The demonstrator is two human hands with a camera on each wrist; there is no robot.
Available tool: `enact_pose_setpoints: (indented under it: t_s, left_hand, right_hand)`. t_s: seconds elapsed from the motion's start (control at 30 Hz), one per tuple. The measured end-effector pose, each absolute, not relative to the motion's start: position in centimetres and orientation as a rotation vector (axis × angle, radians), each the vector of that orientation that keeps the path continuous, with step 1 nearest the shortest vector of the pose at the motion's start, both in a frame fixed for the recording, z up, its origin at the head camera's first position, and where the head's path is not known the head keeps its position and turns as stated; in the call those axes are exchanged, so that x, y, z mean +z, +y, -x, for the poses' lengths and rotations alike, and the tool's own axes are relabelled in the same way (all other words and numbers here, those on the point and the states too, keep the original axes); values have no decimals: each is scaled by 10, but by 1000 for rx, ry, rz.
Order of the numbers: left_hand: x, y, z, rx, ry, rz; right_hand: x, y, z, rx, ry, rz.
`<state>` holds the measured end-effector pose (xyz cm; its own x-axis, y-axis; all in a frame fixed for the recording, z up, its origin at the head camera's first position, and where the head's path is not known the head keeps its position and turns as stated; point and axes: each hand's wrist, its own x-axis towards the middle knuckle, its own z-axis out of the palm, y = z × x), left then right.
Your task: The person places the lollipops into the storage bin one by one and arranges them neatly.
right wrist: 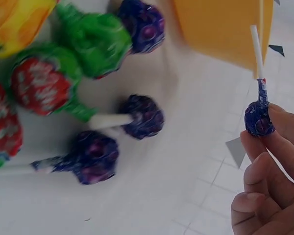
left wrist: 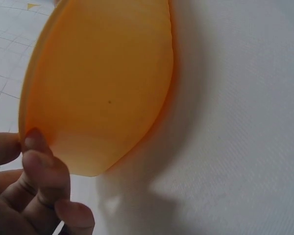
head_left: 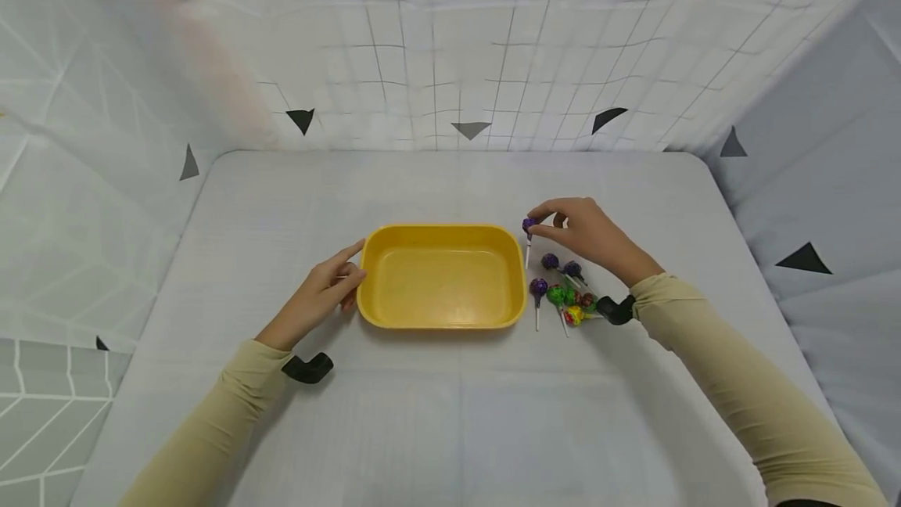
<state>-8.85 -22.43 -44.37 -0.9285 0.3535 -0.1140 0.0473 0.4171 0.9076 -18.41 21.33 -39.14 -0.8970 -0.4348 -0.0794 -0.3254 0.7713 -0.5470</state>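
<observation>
A yellow plastic tray [head_left: 442,320] lies in the middle of the table. At its left end, my left hand [head_left: 320,292] touches the rim with fingertips; in the left wrist view the fingers [left wrist: 46,169] rest against the outer wall. My right hand [head_left: 587,229] pinches a purple-wrapped lollipop [right wrist: 259,119] by its round head, close to the tray's right end. In the head view its white stick points down toward the table. Below that hand lies a group of lollipops, including a green-wrapped one [head_left: 556,295] and another purple one [head_left: 538,288].
Also in the group are a yellow-and-red lollipop [head_left: 573,315] and red-and-green ones [right wrist: 41,84], sticks pointing various ways. A pale cloth covers the table [head_left: 450,413]. Fabric walls [head_left: 457,37] with lines and triangles enclose the back and sides.
</observation>
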Motion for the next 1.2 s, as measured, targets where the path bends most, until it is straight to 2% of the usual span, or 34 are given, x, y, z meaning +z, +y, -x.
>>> enact_pose_setpoints:
  t_s: [0.8,1.2]
  left_hand:
    - [-442,-223,86,1505,2380,-296]
    - [-441,-222,86,1521,2371,-294]
  right_hand:
    - [-374,187,178,-865,2682,755]
    - [-378,171,177,-914,2639,787]
